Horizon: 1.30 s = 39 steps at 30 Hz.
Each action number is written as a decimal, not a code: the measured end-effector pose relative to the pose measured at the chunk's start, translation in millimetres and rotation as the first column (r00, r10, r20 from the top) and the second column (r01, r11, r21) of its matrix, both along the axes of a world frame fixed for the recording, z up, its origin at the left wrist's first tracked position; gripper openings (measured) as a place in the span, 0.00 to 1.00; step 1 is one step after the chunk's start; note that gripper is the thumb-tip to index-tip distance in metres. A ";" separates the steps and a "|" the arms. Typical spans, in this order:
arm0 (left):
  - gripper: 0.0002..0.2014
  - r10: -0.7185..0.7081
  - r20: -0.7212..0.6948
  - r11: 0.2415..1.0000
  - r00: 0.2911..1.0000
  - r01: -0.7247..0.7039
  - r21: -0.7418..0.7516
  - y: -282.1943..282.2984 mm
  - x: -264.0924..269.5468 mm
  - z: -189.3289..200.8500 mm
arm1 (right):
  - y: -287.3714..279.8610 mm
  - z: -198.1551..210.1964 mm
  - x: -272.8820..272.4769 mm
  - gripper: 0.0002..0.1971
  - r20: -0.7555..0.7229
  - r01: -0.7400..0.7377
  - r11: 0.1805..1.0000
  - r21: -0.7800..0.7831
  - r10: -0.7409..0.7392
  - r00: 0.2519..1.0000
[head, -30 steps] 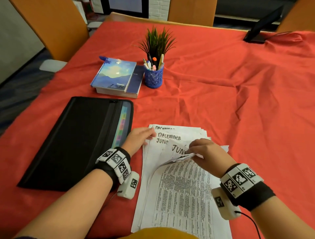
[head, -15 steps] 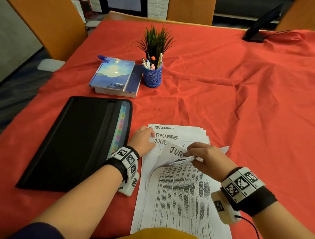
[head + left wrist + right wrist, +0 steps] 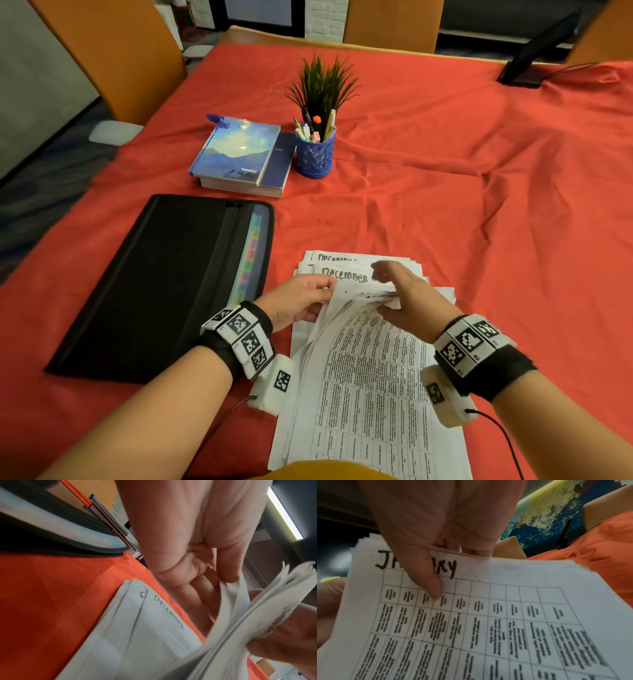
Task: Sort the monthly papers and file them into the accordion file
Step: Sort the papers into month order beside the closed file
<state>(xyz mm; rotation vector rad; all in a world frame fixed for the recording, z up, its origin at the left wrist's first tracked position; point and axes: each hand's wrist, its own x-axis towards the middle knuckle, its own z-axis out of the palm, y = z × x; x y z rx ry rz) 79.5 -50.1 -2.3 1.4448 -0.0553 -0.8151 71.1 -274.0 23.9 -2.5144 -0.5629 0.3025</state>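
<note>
White papers (image 3: 370, 377) (top edges lifted) beside black accordion file (image 3: 164, 284) — unzipped, flat.

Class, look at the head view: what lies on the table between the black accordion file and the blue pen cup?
In the head view, a stack of books lies between the accordion file and the pen cup, beside the cup.

Accordion file (image 3: 144, 284) lies left of papers (image 3: 370, 377); books (image 3: 239, 157) behind it.

Accordion file (image 3: 164, 284): one
Paper stack (image 3: 370, 394): one, sheet count indistinct
Books (image 3: 239, 154): two, stacked
Pen cup (image 3: 315, 156): one
Plant (image 3: 323, 85): one
Hands: two, left hand (image 3: 294, 301), right hand (image 3: 407, 298)
</note>
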 end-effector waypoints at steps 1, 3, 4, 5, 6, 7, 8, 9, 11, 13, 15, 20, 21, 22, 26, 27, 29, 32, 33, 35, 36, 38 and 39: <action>0.09 -0.003 -0.036 1.000 0.999 0.003 -0.008 0.3 -0.5 2.2 | 0.3 2.8 0.7 0.27 -0.060 0.014 1.000 -0.021 -0.015 0.998; 0.09 0.037 -0.081 0.999 0.996 -0.039 -0.020 2.2 1.5 8.6 | -0.6 5.8 0.0 0.25 -0.052 -0.026 0.993 -0.117 0.020 0.998; 0.10 0.073 -0.062 0.997 0.995 -0.072 0.010 3.9 4.8 10.4 | -1.7 6.3 -1.1 0.20 0.022 -0.060 0.987 -0.150 0.064 0.998; 0.10 0.108 -0.004 0.991 0.994 -0.107 0.085 6.1 9.4 9.8 | -2.7 6.9 -2.8 0.14 0.100 -0.092 0.983 -0.160 0.109 0.989; 0.10 0.144 0.086 0.968 0.986 -0.159 0.196 8.5 14.9 5.4 | -4.4 6.5 -5.0 0.11 0.145 -0.112 0.981 -0.156 0.135 0.980; 0.10 0.169 0.190 0.921 0.967 -0.224 0.318 10.9 19.9 -0.2 | -6.6 4.7 -6.9 0.10 0.159 -0.129 0.982 -0.139 0.150 0.976; 0.09 0.167 0.281 0.862 0.945 -0.278 0.423 12.9 24.5 -7.0 | -7.6 2.9 -8.8 0.11 0.139 -0.148 0.982 -0.114 0.163 0.977; 0.09 0.137 0.335 0.814 0.932 -0.299 0.499 14.5 28.0 -14.2 | -8.2 0.7 -10.5 0.12 0.101 -0.159 0.983 -0.090 0.168 0.981; 0.09 0.049 0.364 0.759 0.930 -0.272 0.592 13.2 32.1 -23.6 | -8.9 -2.4 -13.4 0.17 0.066 -0.124 0.990 -0.065 0.128 0.990; 0.11 0.004 0.353 0.742 0.936 -0.239 0.626 9.1 34.1 -29.0 | -10.5 -6.9 -15.0 0.21 0.061 -0.082 0.995 -0.063 0.086 0.994; 0.16 -0.023 0.358 0.739 0.933 -0.225 0.635 4.4 35.3 -33.1 | -10.5 -9.9 -17.3 0.20 0.081 -0.100 0.994 -0.034 0.103 0.991; 0.07 -0.058 0.453 0.777 0.890 -0.244 0.580 -4.6 32.8 -31.4 | -7.9 -14.1 -17.7 0.16 0.170 -0.112 0.993 -0.021 0.114 0.979; 0.08 -0.066 0.452 0.826 0.889 -0.206 0.524 -5.6 31.0 -30.0 | -6.6 -14.8 -16.9 0.17 0.180 -0.098 0.994 -0.036 0.103 0.978; 0.09 -0.079 0.431 0.877 0.899 -0.143 0.459 -6.1 28.3 -28.3 | -5.3 -15.6 -15.7 0.18 0.187 -0.092 0.995 -0.048 0.099 0.977; 0.03 -0.192 0.334 0.953 0.923 0.093 0.289 -5.6 15.1 -17.5 | -3.3 -18.8 -8.9 0.17 0.141 -0.108 0.993 -0.042 0.113 0.984; 0.04 -0.198 0.331 0.954 0.922 0.104 0.281 -4.3 14.0 -15.5 | -2.8 -19.8 -7.8 0.17 0.133 -0.121 0.992 -0.042 0.125 0.983; 0.06 -0.140 0.339 0.952 0.930 0.033 0.303 -0.9 15.4 -13.1 | -2.3 -22.8 -5.9 0.17 0.150 -0.157 0.986 -0.052 0.163 0.975; 0.13 -0.096 0.470 0.789 0.877 -0.221 0.573 6.5 25.4 -20.0 | -1.4 -23.9 -7.0 0.16 0.165 -0.162 0.985 -0.057 0.170 0.972; 0.16 -0.176 0.465 0.680 0.868 -0.234 0.694 9.1 28.3 -23.9 | -1.6 -23.3 -8.2 0.16 0.154 -0.148 0.987 -0.057 0.155 0.976; 0.19 -0.297 0.406 0.542 0.864 -0.198 0.817 12.6 30.6 -29.0 | -1.5 -21.0 -10.3 0.17 0.104 -0.118 0.991 -0.064 0.124 0.987; 0.17 -0.311 0.400 0.532 0.862 -0.191 0.825 13.7 31.0 -31.2 | -1.4 -19.3 -10.6 0.17 0.085 -0.108 0.992 -0.069 0.114 0.990; 0.13 -0.291 0.435 0.558 0.852 -0.218 0.800 15.3 30.8 -32.5 | -0.3 -15.3 -10.0 0.16 0.050 -0.091 0.991 -0.093 0.096 0.994; 0.10 -0.274 0.455 0.575 0.847 -0.235 0.784 15.7 30.6 -32.2 | 0.6 -13.5 -9.6 0.16 0.033 -0.087 0.990 -0.107 0.091 0.995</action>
